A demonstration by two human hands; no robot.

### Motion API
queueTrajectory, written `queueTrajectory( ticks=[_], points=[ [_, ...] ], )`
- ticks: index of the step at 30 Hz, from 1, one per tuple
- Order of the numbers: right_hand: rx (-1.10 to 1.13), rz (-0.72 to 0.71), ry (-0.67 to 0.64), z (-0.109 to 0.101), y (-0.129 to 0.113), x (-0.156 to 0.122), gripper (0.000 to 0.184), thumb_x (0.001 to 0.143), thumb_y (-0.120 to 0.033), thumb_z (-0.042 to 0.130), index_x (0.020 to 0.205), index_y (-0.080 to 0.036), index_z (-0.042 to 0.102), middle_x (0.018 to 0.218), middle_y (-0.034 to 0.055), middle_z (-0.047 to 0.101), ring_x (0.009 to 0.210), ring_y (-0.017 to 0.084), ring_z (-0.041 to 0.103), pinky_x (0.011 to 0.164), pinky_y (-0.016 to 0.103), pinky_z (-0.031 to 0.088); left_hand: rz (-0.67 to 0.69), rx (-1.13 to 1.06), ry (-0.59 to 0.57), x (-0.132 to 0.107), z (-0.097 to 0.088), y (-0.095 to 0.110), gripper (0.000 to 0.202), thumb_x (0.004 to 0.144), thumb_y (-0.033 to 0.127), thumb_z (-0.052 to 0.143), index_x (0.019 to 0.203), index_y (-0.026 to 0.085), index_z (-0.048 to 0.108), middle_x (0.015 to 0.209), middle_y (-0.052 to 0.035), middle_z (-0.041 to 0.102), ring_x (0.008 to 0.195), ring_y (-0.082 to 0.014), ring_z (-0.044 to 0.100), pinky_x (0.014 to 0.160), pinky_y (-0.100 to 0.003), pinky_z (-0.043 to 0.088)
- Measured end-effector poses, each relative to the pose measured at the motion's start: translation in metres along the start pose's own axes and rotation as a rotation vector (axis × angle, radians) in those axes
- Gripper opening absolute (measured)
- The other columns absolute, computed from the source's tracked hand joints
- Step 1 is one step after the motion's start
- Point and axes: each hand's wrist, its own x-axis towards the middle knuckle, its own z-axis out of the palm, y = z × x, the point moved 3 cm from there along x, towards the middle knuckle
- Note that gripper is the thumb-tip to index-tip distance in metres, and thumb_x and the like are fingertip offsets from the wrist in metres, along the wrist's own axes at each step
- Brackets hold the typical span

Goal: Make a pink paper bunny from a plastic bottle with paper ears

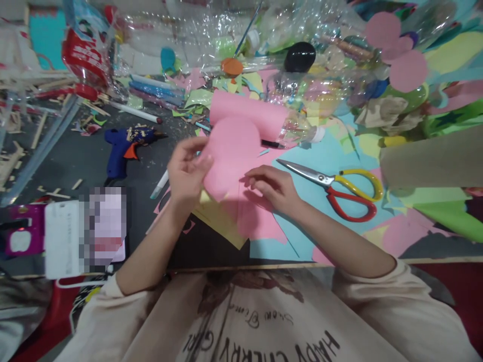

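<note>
Pink cutout [234, 151] in left hand [189, 168]; bottle [269, 115] behind; scissors [323, 179] beside right hand [274, 187]

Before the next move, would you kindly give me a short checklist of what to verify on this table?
1. Pink paper piece held: ok, the left hand grips its left side.
2. Right hand touching that piece: cannot tell; its fingertips are close to the lower right edge.
3. Scissors laid down: ok, beyond the right hand's fingers, to its right.
4. Space under the pink piece uncluttered: not ok, yellow paper and other scraps lie there.
5. Glue gun cool: cannot tell; it lies on its side at the left.
</note>
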Motion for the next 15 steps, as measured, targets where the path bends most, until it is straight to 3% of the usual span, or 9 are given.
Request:
queueTrajectory(
  ticks=[3, 6, 8, 11, 15],
  points=[
    [-0.097, -0.065, -0.108, 0.002, 0.008, -0.009, 0.051, 0.078, -0.074, 0.059, 0.080, -0.024, 0.069, 0.073, 0.0043, 0.071, 0.073, 0.022, 0.067, 0.070, 0.037, 0.054, 0.064, -0.119, -0.216, -0.013, 0.015, 0.012, 0.020, 0.086, 0.043, 0.062, 0.088, 0.024, 0.069, 0.089, -0.0050, 0.074, 0.087, -0.0196, 0.071, 0.082, -0.036, 0.058],
    [-0.038, 0.055, -0.138, 0.005, 0.017, -0.016, 0.053, 0.075, -0.073, 0.063, 0.100, -0.026, 0.070, 0.093, 0.0075, 0.075, 0.090, 0.026, 0.069, 0.081, 0.042, 0.056, 0.094, -0.123, -0.415, -0.025, 0.025, 0.020, 0.024, 0.088, 0.046, 0.060, 0.082, 0.026, 0.073, 0.085, -0.0059, 0.075, 0.085, -0.0213, 0.072, 0.083, -0.039, 0.058],
    [0.028, 0.153, -0.094, 0.006, 0.017, -0.017, 0.049, 0.080, -0.067, 0.062, 0.107, -0.027, 0.070, 0.098, 0.0073, 0.075, 0.092, 0.025, 0.070, 0.083, 0.042, 0.057, 0.112, -0.103, -0.438, -0.027, 0.025, 0.022, 0.027, 0.089, 0.049, 0.058, 0.090, 0.027, 0.074, 0.091, -0.0065, 0.076, 0.089, -0.0215, 0.072, 0.084, -0.039, 0.058],
    [0.162, 0.288, 0.050, 0.005, 0.011, -0.011, 0.042, 0.082, -0.065, 0.062, 0.085, -0.024, 0.070, 0.075, 0.0030, 0.071, 0.070, 0.020, 0.068, 0.068, 0.035, 0.058, 0.103, -0.016, -0.282, -0.013, 0.013, 0.013, 0.036, 0.093, 0.053, 0.051, 0.111, 0.027, 0.068, 0.110, -0.0052, 0.073, 0.095, -0.0192, 0.070, 0.085, -0.036, 0.057],
    [0.304, 0.449, 0.125, 0.003, 0.005, -0.001, 0.055, 0.080, -0.071, 0.061, 0.054, -0.022, 0.058, 0.043, -0.0027, 0.050, 0.042, 0.013, 0.052, 0.047, 0.029, 0.049, 0.091, 0.222, 0.055, 0.025, -0.032, -0.013, 0.038, 0.090, 0.051, 0.058, 0.116, 0.024, 0.060, 0.114, -0.0015, 0.065, 0.105, -0.0210, 0.062, 0.095, -0.041, 0.050]
  ],
)
